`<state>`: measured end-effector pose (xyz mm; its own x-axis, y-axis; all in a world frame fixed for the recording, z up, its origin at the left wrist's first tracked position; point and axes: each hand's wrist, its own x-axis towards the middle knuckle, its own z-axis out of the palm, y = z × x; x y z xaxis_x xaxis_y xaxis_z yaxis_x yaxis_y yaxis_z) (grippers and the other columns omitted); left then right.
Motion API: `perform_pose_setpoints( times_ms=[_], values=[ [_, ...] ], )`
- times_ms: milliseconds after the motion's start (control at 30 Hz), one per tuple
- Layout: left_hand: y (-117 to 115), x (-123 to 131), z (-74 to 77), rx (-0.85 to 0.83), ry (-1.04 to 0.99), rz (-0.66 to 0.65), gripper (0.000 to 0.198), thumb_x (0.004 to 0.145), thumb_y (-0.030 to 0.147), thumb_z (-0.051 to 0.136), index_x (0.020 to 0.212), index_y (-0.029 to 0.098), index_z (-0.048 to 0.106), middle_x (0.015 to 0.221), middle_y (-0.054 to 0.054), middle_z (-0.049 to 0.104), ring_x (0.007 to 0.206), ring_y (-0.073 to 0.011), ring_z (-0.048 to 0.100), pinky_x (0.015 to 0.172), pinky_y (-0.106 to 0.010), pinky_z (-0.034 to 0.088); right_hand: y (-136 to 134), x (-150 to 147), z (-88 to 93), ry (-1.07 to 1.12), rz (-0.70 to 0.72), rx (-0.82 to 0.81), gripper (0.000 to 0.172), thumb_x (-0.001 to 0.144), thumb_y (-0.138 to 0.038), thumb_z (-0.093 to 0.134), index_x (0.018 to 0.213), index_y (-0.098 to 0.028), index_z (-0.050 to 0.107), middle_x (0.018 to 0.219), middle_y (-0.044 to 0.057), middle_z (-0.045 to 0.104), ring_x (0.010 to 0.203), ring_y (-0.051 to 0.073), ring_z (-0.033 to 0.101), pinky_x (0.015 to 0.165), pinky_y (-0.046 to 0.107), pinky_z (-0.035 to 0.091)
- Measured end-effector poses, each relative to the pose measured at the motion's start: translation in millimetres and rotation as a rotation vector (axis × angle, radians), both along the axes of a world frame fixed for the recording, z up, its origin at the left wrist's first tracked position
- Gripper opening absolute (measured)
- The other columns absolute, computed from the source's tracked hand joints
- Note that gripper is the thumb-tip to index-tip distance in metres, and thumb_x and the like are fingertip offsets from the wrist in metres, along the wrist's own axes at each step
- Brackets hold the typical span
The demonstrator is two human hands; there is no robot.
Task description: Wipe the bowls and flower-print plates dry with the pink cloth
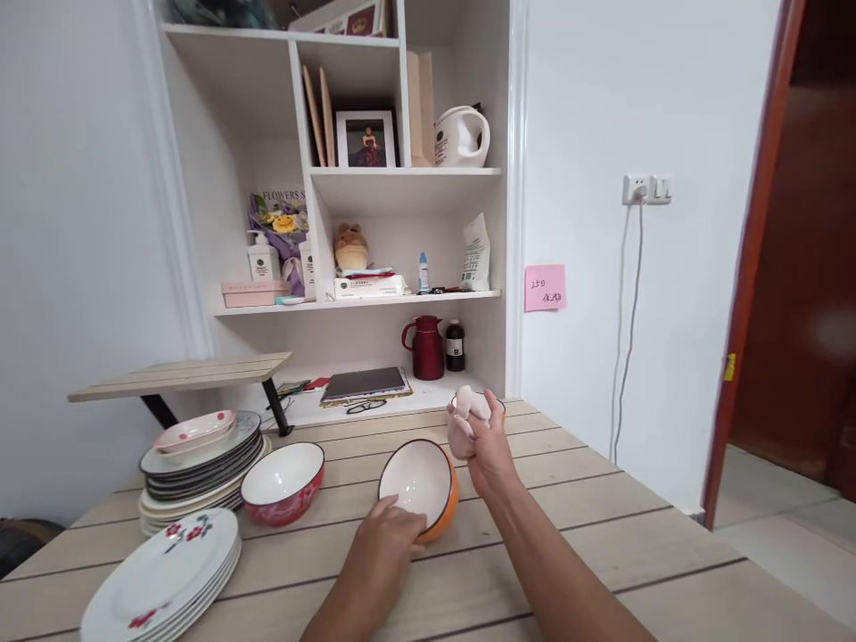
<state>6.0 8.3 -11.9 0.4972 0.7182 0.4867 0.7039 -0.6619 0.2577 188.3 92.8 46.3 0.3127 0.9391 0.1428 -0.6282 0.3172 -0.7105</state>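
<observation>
An orange bowl (428, 495) with a white inside and dark rim is tilted toward me on the wooden table (602, 526). My left hand (388, 544) grips its near rim and holds it tipped. My right hand (485, 446) is closed round a bunched pale pink cloth (465, 419), just right of the bowl's rim. Behind that hand the rim of another small bowl (498, 403) peeks out, mostly hidden.
A red bowl (284, 481) with a white inside sits left of the orange one. Further left stands a pile of plates (201, 464) with a pink dish on top, and a stack of flowered white plates (167, 580) lies at the near left. Shelves (401, 299) hold clutter behind.
</observation>
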Motion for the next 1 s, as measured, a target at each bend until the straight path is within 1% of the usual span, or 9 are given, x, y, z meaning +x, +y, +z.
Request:
perform_pose_setpoints(
  times_ms=[167,300,400,533,600,700,867,933,1000],
  values=[
    [-2,7,0.0,0.197,0.223,0.163,0.025,0.085,0.005,0.046,0.087,0.024,0.063,0.080,0.001,0.069,0.080,-0.0163,0.064,0.113,-0.044,0.032,-36,-2,26.1,-0.046,0.085,0.339,0.052,0.073,-0.031,0.072,0.120,-0.033,0.051,0.130,0.003,0.062,0.116,0.025,0.060,0.089,0.039,0.050],
    [-2,9,2.6,0.204,0.306,0.217,0.030,0.086,0.005,0.043,0.085,0.024,0.066,0.080,0.000,0.071,0.083,-0.0179,0.065,0.113,-0.043,0.032,-55,-9,27.7,-0.658,0.237,0.394,0.026,0.069,-0.025,0.071,0.094,-0.027,0.066,0.142,0.004,0.054,0.132,0.033,0.045,0.105,0.051,0.036],
    [1,6,3.4,0.204,0.253,0.235,0.035,0.086,0.008,0.042,0.099,0.028,0.068,0.091,-0.001,0.074,0.094,-0.0210,0.066,0.108,-0.042,0.038,-49,-12,18.5,-1.013,0.175,0.417,0.035,0.064,-0.026,0.077,0.098,-0.029,0.071,0.154,0.002,0.038,0.142,0.034,0.028,0.116,0.052,0.016],
    [4,-1,0.8,0.226,0.206,0.236,0.034,0.082,0.005,0.041,0.089,0.027,0.066,0.084,0.001,0.073,0.088,-0.0208,0.067,0.107,-0.045,0.039,-26,-9,-1.4,-0.722,0.067,0.236,0.051,0.078,-0.046,0.067,0.126,-0.033,0.059,0.155,0.003,0.036,0.144,0.028,0.028,0.117,0.046,0.018],
    [6,-4,-1.4,0.258,0.201,0.238,0.032,0.080,0.003,0.042,0.082,0.027,0.064,0.076,0.002,0.070,0.080,-0.0195,0.066,0.110,-0.048,0.036,-16,-7,-12.2,-0.488,0.183,-0.045,0.061,0.078,-0.052,0.066,0.134,-0.035,0.049,0.155,0.002,0.037,0.141,0.027,0.033,0.116,0.043,0.022],
    [9,-5,-3.5,0.298,0.225,0.257,0.031,0.080,0.001,0.041,0.078,0.025,0.061,0.071,0.003,0.067,0.074,-0.0180,0.065,0.111,-0.054,0.033,-11,-10,-26.0,-0.429,0.412,-0.179,0.065,0.077,-0.058,0.066,0.131,-0.024,0.054,0.140,0.014,0.055,0.122,0.035,0.055,0.104,0.053,0.038],
    [9,-4,-0.7,0.406,0.224,0.263,0.032,0.087,0.002,0.036,0.078,0.024,0.057,0.073,0.003,0.064,0.072,-0.0162,0.062,0.113,-0.059,0.028,-20,-21,-31.3,-0.123,0.964,-0.063,0.056,0.084,-0.058,0.059,0.121,-0.016,0.062,0.125,0.013,0.067,0.122,0.029,0.058,0.103,0.043,0.043],
    [7,-5,2.1,0.453,0.192,0.263,0.030,0.089,0.004,0.036,0.079,0.024,0.056,0.075,0.003,0.064,0.074,-0.0164,0.061,0.114,-0.060,0.026,-27,-25,-27.8,-0.034,1.028,-0.003,0.056,0.084,-0.055,0.062,0.124,-0.016,0.060,0.129,0.013,0.065,0.124,0.028,0.056,0.105,0.041,0.042],
    [5,-6,5.2,0.466,0.168,0.275,0.029,0.089,0.005,0.036,0.080,0.025,0.055,0.076,0.002,0.064,0.075,-0.0170,0.061,0.114,-0.060,0.026,-34,-31,-24.3,0.012,0.986,0.070,0.058,0.079,-0.045,0.071,0.129,-0.020,0.055,0.133,0.011,0.063,0.125,0.026,0.057,0.106,0.040,0.040]
  ],
)
